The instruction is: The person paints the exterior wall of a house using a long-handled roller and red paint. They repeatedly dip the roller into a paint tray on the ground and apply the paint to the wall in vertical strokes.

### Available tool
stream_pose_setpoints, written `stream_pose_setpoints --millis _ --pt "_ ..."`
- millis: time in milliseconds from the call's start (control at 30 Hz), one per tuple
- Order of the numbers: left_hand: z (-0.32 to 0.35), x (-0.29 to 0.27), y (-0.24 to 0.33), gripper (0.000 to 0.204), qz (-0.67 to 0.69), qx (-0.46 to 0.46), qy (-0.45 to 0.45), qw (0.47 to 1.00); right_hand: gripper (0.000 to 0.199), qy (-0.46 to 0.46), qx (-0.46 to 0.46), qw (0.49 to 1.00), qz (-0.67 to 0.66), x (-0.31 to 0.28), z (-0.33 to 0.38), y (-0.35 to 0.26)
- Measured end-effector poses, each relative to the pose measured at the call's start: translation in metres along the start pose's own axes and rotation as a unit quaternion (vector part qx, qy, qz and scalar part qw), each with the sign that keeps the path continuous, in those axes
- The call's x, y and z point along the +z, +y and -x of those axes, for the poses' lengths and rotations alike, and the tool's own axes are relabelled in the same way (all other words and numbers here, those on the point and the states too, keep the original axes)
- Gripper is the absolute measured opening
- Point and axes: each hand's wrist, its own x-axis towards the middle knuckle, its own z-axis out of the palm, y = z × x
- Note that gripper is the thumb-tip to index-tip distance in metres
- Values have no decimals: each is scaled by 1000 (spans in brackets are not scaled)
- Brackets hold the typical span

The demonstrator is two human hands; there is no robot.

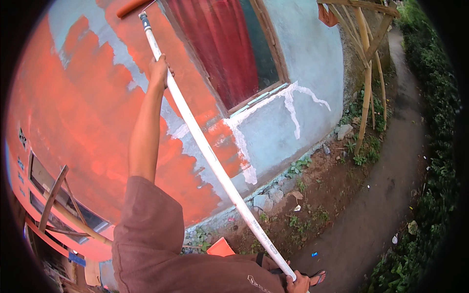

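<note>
Step in hand: rolling orange paint onto the house wall (93,122), by the look of it; the roller (131,7) was up near the top edge of the view, pressed to or just off the wall, too close to tell which.
Pole: a long white pole (210,156) ran on a slant from the roller down to the lower right, crossing in front of the wall below the window (229,49).
Left hand: the left hand (159,72) was high on the pole, arm stretched up, its grip wrapped fully round the shaft.
Right hand: the right hand (299,282) sat at the pole's bottom end near the lower edge, fingers curled shut about it.
Wall so far: orange covered most of the left side; bare blue-grey patches were left along the pole's line and beneath the window, and the right part was unpainted, with white filler streaks (293,105).
Ground: an orange paint tray (221,247) lay on the dirt near the person's feet.
Next move, as I judged it: a steady stroke over the bare strips, both hands guiding, keeping clear of the window frame.
</note>
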Motion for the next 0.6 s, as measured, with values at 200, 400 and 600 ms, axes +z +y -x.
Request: stream_pose_setpoints --millis 200,400,600 --pt "57 7 -18 20 -15 -28 21 999 26 24 3 999 47 -2 37 49" --pt "128 2 -44 17 -32 -72 46 996 34 -5 36 992 121 -39 77 90" --pt "82 18 -32 18 -20 -51 34 998 36 -61 95 992 60 -64 49 52"
